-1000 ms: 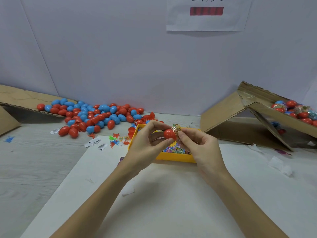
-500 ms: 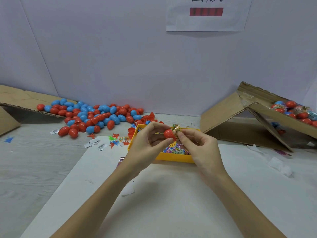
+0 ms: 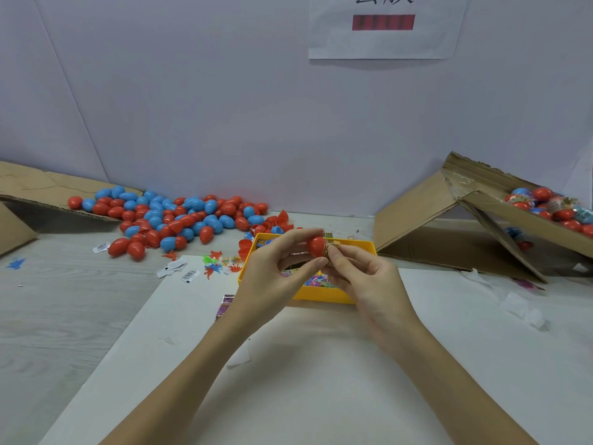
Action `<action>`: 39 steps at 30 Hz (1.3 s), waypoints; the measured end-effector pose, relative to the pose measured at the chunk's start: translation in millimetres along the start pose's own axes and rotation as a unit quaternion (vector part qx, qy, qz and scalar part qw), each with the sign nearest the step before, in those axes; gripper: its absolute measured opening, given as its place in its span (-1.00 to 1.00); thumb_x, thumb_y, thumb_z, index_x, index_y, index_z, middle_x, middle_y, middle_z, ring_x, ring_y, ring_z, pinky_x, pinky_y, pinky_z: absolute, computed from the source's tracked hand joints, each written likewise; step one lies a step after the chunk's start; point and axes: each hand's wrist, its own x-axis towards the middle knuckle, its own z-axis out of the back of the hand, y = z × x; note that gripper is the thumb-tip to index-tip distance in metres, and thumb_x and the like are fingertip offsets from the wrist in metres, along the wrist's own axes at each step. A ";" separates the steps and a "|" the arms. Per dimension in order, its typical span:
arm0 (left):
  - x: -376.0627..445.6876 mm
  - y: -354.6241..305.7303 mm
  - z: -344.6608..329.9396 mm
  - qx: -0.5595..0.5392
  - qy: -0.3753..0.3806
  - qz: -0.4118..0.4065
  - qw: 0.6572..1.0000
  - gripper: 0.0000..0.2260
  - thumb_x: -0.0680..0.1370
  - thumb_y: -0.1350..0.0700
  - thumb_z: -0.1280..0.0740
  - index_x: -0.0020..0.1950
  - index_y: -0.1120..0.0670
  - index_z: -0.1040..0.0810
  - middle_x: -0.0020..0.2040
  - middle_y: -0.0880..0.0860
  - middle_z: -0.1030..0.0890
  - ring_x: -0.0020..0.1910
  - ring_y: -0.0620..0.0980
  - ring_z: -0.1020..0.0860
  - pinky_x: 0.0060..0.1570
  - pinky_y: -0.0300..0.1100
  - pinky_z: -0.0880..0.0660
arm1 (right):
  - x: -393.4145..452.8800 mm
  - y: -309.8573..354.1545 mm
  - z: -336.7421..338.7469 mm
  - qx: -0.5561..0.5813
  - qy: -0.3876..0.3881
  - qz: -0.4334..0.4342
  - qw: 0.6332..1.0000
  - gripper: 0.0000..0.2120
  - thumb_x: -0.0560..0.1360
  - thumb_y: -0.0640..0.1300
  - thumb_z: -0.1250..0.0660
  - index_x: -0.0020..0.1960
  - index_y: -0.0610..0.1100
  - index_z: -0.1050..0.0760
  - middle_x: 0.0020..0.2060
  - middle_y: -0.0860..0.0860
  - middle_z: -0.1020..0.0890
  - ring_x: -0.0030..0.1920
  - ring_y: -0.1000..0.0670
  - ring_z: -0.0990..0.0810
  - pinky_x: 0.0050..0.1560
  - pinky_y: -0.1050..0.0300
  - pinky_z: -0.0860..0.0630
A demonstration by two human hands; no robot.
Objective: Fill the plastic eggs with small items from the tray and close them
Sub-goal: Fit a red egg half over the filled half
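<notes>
My left hand (image 3: 276,271) pinches a red egg half (image 3: 316,245) between thumb and fingers, just above the yellow tray (image 3: 321,295). My right hand (image 3: 362,277) pinches a small gold-coloured wrapped item (image 3: 330,248) at the open mouth of that egg half. The tray holds several small colourful packets (image 3: 316,280), partly hidden by both hands. A large pile of red and blue eggs (image 3: 179,216) lies at the back left.
A cardboard box (image 3: 481,226) at the right holds several filled eggs (image 3: 552,207). Another cardboard flap (image 3: 41,187) lies at the far left. Small plastic toys and paper labels (image 3: 205,268) are scattered left of the tray. A white sheet (image 3: 288,364) covers the table under my arms.
My right hand has pushed the wrapped item closer into the red egg half. Both hands have stayed over the tray.
</notes>
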 end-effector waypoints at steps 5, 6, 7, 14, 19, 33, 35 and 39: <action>-0.4 3.2 -0.4 0.139 -0.014 -0.094 0.986 -0.55 0.56 0.16 -0.46 0.46 0.04 -0.52 0.28 -0.07 -0.62 0.23 -0.07 -0.60 0.22 -0.19 -0.57 | -1.1 8.0 -3.6 0.196 0.064 -0.143 0.968 -0.68 0.58 -0.15 -0.40 0.28 -0.25 -0.62 0.12 -0.14 -0.70 0.03 0.00 -0.70 0.04 0.17 -0.67; -0.4 3.4 -0.3 0.166 -0.013 -0.113 0.980 -0.54 0.57 0.15 -0.43 0.48 0.03 -0.50 0.28 -0.08 -0.60 0.24 -0.09 -0.58 0.22 -0.23 -0.54 | -1.3 9.0 -4.5 0.210 0.067 -0.156 0.963 -0.68 0.57 -0.14 -0.41 0.28 -0.25 -0.62 0.14 -0.16 -0.69 0.05 -0.03 -0.69 0.08 0.14 -0.67; -0.1 3.6 -0.4 0.181 -0.012 -0.127 0.975 -0.53 0.59 0.14 -0.41 0.50 0.03 -0.48 0.27 -0.07 -0.59 0.24 -0.10 -0.56 0.22 -0.28 -0.52 | -1.4 9.8 -5.3 0.221 0.069 -0.164 0.959 -0.69 0.56 -0.14 -0.42 0.26 -0.24 -0.63 0.16 -0.18 -0.69 0.07 -0.04 -0.69 0.10 0.13 -0.67; -1.4 2.6 -2.7 0.192 -0.008 -0.153 0.969 -0.48 0.62 0.14 -0.34 0.58 0.03 -0.34 0.26 -0.09 -0.54 0.22 -0.17 -0.52 0.21 -0.37 -0.47 | -4.5 11.4 -10.1 0.298 0.101 -0.232 0.920 -0.79 0.47 -0.08 -0.48 0.02 -0.18 -0.73 0.05 -0.13 -0.70 0.01 -0.07 -0.69 0.19 0.06 -0.60; -1.2 1.6 -1.7 0.184 -0.031 -0.160 0.969 -0.61 0.62 0.09 -0.37 0.46 0.04 -0.51 0.24 -0.12 -0.57 0.19 -0.10 -0.57 0.17 -0.28 -0.52 | -6.7 8.0 -13.0 0.323 0.107 -0.260 0.904 -0.67 0.41 -0.02 -0.53 0.09 -0.19 -0.71 0.02 -0.07 -0.71 -0.04 -0.05 -0.72 0.09 0.06 -0.63; -1.1 13.1 -4.5 0.170 -0.030 -0.174 0.969 -0.68 0.65 0.15 -0.33 0.42 0.05 -0.54 0.23 -0.04 -0.58 0.21 -0.08 -0.56 0.18 -0.32 -0.50 | -7.3 5.2 -14.3 0.324 0.091 -0.279 0.899 -0.66 0.40 0.02 -0.55 0.06 -0.19 -0.71 0.06 -0.08 -0.71 -0.02 -0.05 -0.72 0.09 0.09 -0.57; -1.5 12.7 -5.4 0.165 -0.041 -0.177 0.969 -0.68 0.64 0.16 -0.35 0.40 0.04 -0.56 0.21 -0.05 -0.60 0.18 -0.09 -0.58 0.16 -0.32 -0.51 | -7.9 4.6 -15.2 0.328 0.087 -0.282 0.897 -0.63 0.39 0.03 -0.56 0.08 -0.19 -0.70 0.04 -0.07 -0.71 -0.02 -0.05 -0.71 0.08 0.09 -0.57; -1.4 10.2 -3.1 0.156 -0.051 -0.181 0.970 -0.67 0.59 0.15 -0.41 0.36 0.01 -0.59 0.15 -0.07 -0.64 0.12 -0.16 -0.59 0.10 -0.35 -0.53 | -8.0 5.2 -15.5 0.319 0.085 -0.288 0.899 -0.59 0.35 0.05 -0.58 0.07 -0.20 -0.71 -0.01 -0.06 -0.72 -0.06 -0.05 -0.72 -0.02 0.10 -0.59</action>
